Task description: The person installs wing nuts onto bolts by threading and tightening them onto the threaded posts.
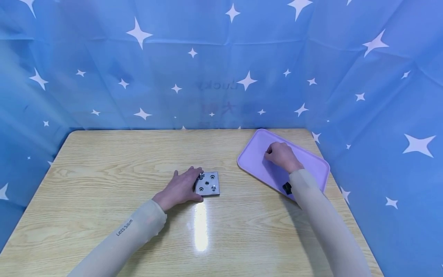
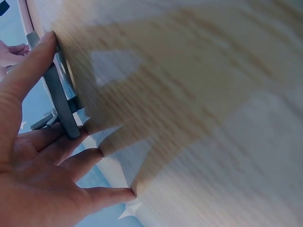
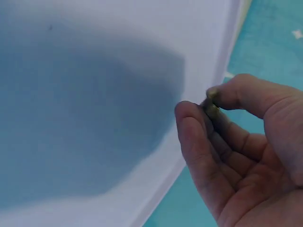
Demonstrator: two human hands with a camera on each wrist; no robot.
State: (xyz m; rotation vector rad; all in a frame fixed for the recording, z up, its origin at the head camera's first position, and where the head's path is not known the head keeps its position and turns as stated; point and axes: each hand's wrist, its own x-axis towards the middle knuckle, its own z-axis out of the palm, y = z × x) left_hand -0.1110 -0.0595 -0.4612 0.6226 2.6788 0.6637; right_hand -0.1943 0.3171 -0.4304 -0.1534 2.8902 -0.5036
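A square grey metal plate with several holes lies on the wooden table, two small bolts standing up from it. My left hand holds the plate at its left side, thumb at the near edge and fingers at the far one. From the left wrist view, the plate appears edge-on, a bolt sticking out from its face. Over the purple tray, my right hand pinches a small brass-coloured metal piece between thumb and fingertips. The fingers hide most of that piece.
The tray sits angled at the table's back right corner. A small black object shows beside the right sleeve, over the tray. Blue curtains with white stars hang behind the table and along its sides.
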